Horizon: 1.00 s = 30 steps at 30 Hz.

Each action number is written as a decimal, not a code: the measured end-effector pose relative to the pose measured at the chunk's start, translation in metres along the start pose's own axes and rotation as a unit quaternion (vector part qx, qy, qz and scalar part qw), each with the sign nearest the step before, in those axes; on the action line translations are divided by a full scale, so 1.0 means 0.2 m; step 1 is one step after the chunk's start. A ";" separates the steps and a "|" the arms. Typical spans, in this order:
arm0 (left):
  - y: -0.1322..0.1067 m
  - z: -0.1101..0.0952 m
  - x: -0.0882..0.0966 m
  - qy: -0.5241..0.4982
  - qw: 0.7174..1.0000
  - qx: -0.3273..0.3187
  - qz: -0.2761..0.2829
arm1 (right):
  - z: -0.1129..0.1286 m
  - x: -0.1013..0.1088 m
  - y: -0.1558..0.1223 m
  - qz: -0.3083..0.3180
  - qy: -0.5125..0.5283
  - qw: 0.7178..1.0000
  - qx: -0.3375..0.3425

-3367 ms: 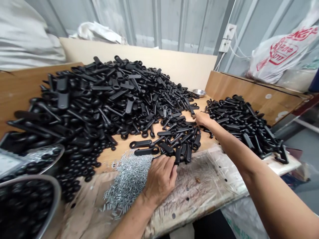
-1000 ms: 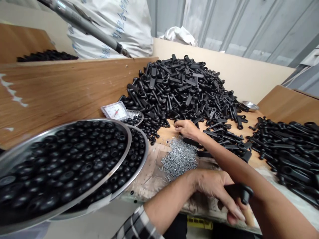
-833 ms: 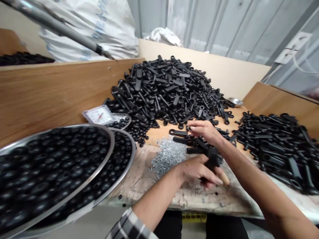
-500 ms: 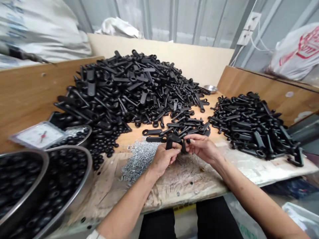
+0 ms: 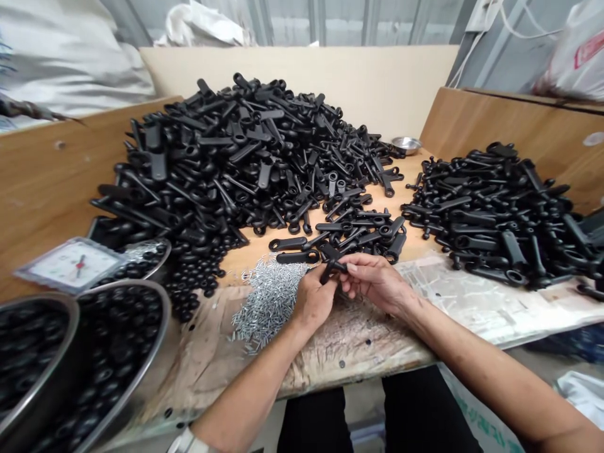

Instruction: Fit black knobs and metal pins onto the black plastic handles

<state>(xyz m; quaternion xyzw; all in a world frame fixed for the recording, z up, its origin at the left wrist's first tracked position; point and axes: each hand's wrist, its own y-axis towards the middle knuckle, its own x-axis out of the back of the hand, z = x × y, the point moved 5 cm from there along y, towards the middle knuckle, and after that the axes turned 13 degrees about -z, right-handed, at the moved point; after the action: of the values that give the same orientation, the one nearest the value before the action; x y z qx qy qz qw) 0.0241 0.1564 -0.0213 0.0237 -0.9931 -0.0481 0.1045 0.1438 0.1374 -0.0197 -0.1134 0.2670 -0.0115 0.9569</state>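
Observation:
My left hand point(image 5: 315, 302) is closed around a black plastic crank handle point(image 5: 329, 270) above the front of the table. My right hand point(image 5: 380, 284) pinches a small black knob against the handle's end, and its fingertips hide most of that knob. A heap of thin silver pins point(image 5: 268, 302) lies just left of my left hand. Several loose black handles point(image 5: 296, 257) rest on the wood right behind my hands.
A large pile of black handles point(image 5: 245, 145) fills the back. Another handle pile point(image 5: 495, 214) lies at right. Round black knobs point(image 5: 195, 267) spill beside metal bowls point(image 5: 165, 308) at left. A white clock point(image 5: 70, 264) leans there. A small metal dish point(image 5: 406, 146) sits far back.
My right hand has brought the knob left onto the handle, which has turned in my left hand. The head view has tilted slightly downward.

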 end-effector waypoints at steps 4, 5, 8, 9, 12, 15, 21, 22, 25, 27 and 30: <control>-0.01 0.03 -0.01 -0.091 0.992 0.083 0.034 | 0.01 0.01 -0.01 -0.009 -0.065 0.997 0.045; -0.02 0.03 -0.02 -0.125 0.984 0.113 0.054 | 0.02 0.00 -0.02 -0.013 -0.103 0.991 0.079; -0.03 0.04 -0.04 -0.200 0.958 0.169 0.114 | 0.07 -0.03 -0.06 -0.017 -0.263 0.930 0.256; -0.04 0.04 -0.05 -0.215 0.951 0.178 0.130 | 0.09 -0.04 -0.09 -0.016 -0.317 0.891 0.324; -0.04 0.03 -0.05 -0.258 0.930 0.206 0.158 | 0.12 -0.08 -0.14 -0.023 -0.436 0.768 0.468; -0.04 0.02 -0.05 -0.289 0.917 0.216 0.172 | 0.10 -0.08 -0.15 -0.020 -0.478 0.712 0.513; -0.01 0.04 -0.02 -0.227 0.957 0.171 0.061 | 0.07 -0.06 -0.13 -0.057 -0.550 0.675 0.489; -0.02 0.04 -0.01 -0.211 0.964 0.156 0.047 | 0.07 -0.05 -0.12 -0.060 -0.577 0.668 0.467; -0.03 0.03 -0.02 -0.177 0.975 0.130 0.040 | 0.04 -0.04 -0.11 -0.044 -0.621 0.669 0.406; -0.04 0.03 -0.03 -0.158 0.979 0.123 0.046 | 0.04 -0.04 -0.11 -0.026 -0.612 0.693 0.381; -0.04 0.02 -0.04 -0.131 0.984 0.109 0.055 | 0.05 -0.03 -0.10 -0.017 -0.552 0.757 0.351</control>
<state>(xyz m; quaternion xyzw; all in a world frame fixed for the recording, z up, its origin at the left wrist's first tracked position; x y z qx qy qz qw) 0.0306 0.1484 -0.0272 -0.0260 -0.9973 0.0635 -0.0267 0.1457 0.1203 -0.0035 0.2388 -0.3317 -0.0558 0.9110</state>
